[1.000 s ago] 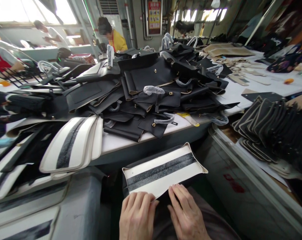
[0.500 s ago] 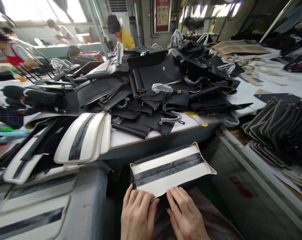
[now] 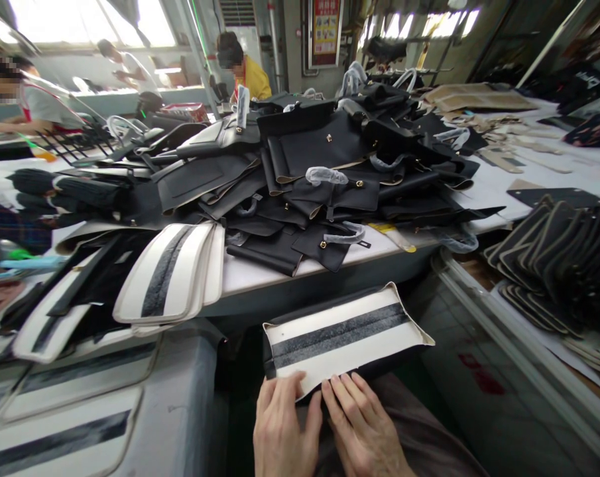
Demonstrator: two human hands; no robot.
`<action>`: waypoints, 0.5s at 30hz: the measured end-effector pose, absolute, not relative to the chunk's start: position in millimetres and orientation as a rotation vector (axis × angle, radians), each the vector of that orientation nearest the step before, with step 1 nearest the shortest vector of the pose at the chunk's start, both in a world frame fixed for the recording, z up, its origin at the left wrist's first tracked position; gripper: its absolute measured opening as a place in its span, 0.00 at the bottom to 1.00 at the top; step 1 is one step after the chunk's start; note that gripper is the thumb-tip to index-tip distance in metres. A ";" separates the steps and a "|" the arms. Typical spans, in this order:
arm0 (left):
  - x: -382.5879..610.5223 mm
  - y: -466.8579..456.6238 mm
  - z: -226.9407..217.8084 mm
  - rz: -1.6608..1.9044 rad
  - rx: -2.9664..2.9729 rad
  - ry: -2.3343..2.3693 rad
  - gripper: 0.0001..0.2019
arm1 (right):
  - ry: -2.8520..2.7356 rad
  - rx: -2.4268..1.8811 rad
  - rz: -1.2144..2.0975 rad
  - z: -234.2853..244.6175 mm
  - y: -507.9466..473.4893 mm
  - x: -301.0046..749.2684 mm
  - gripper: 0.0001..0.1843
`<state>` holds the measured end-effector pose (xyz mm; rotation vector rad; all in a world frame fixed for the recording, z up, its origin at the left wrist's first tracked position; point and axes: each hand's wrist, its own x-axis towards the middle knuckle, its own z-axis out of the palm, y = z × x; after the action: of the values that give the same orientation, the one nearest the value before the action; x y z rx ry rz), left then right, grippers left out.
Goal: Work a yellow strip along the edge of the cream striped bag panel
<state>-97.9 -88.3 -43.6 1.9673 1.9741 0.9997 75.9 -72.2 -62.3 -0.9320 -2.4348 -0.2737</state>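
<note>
A cream panel with a dark grey stripe [image 3: 347, 336] lies on my lap over a black piece, its corners curled up. My left hand [image 3: 286, 430] rests flat on its near edge, fingers stretched out and thumb toward the right. Right beside it, my right hand [image 3: 362, 424] also presses the near edge with flat fingers. The two hands touch each other at the panel's lower middle.
A stack of similar cream striped panels [image 3: 173, 275] sits on the table at left. A large heap of black leather bag pieces [image 3: 309, 172] covers the table ahead. Stacked dark pieces [image 3: 553, 252] fill a shelf at right. Other people [image 3: 244, 66] work at the back.
My view drifted left, so everything shifted right in frame. My hands drew closer together on the panel's near edge, the left one sliding right.
</note>
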 end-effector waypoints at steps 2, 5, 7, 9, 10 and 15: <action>-101.5 -91.9 -47.0 1.086 1.887 2.010 0.13 | -2.466 -0.954 -0.277 -63.6 -73.9 76.2 0.24; -108.5 -96.1 -47.9 1.105 1.894 2.031 0.10 | -2.470 -0.973 -0.275 -63.7 -75.4 73.2 0.24; -112.0 -98.1 -47.8 1.089 1.907 2.030 0.05 | -2.440 -0.946 -0.268 -61.5 -74.8 68.6 0.23; -113.4 -99.5 -49.3 1.078 1.880 2.038 0.03 | -2.416 -0.917 -0.267 -58.3 -73.2 63.1 0.23; -113.6 -99.9 -50.8 1.080 1.857 2.049 0.03 | -2.410 -0.909 -0.269 -56.9 -72.2 60.5 0.23; -121.6 -98.7 -60.9 1.056 1.803 2.086 0.14 | -2.372 -0.890 -0.348 -56.8 -69.3 51.5 0.22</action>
<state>-121.6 -98.7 -60.9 1.8032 2.0856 1.0563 51.5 -69.3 -56.8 -0.8898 -2.3721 -0.3476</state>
